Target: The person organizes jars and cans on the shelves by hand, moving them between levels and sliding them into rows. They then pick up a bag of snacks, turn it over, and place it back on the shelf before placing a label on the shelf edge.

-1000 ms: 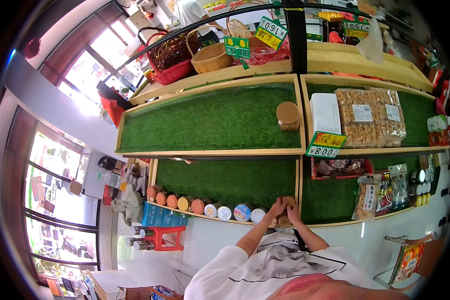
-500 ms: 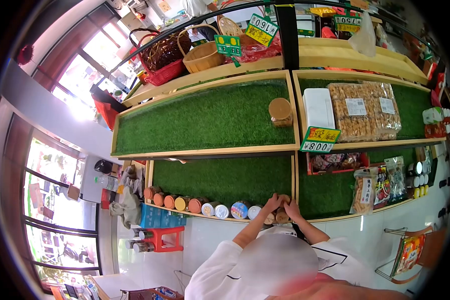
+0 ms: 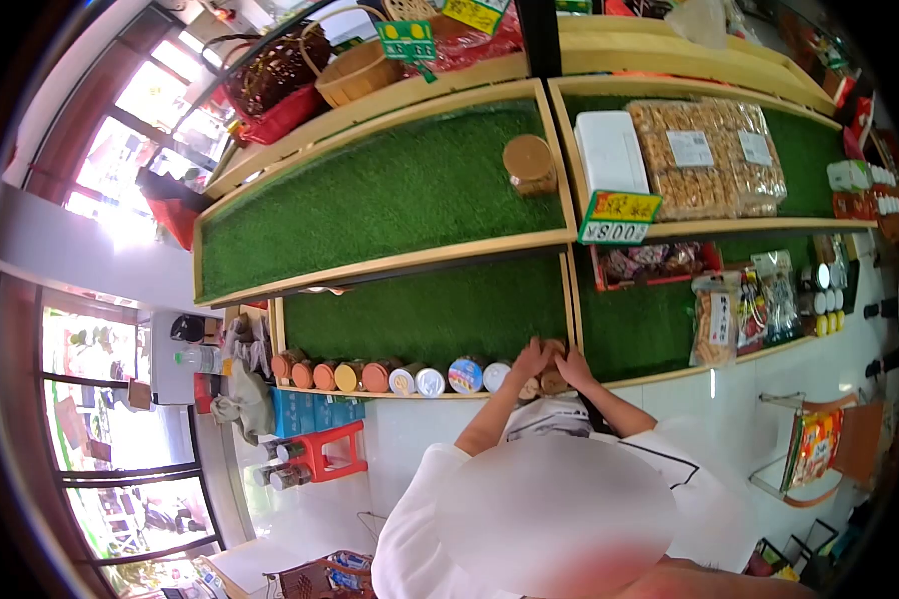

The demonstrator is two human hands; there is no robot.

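My left hand (image 3: pixel 533 359) and my right hand (image 3: pixel 572 367) meet at the front right corner of the lower left green shelf (image 3: pixel 430 309). Between them is a brown-lidded jar (image 3: pixel 553 346), with the fingers of both wrapped round its sides. More brown-lidded jars (image 3: pixel 551 382) stand just below my hands, partly covered by them. To the left, a row of jars lines the shelf's front edge: a white lid (image 3: pixel 496 376), a blue patterned lid (image 3: pixel 465 374), a silver lid (image 3: pixel 430 382), a yellow lid (image 3: pixel 348 376) and several orange lids (image 3: pixel 376 376).
Another brown-lidded jar (image 3: pixel 529 165) sits on the upper left shelf. Packed snacks (image 3: pixel 704 150) and a white box (image 3: pixel 612 150) lie at the upper right. Snack bags (image 3: pixel 715 319) stand lower right. A wooden divider (image 3: pixel 571 299) runs beside my right hand. A red stool (image 3: pixel 337 451) is on the floor.
The view has shifted, so the shelves and jars appear higher and slightly further left. Both hands remain round the brown-lidded jar at the same corner.
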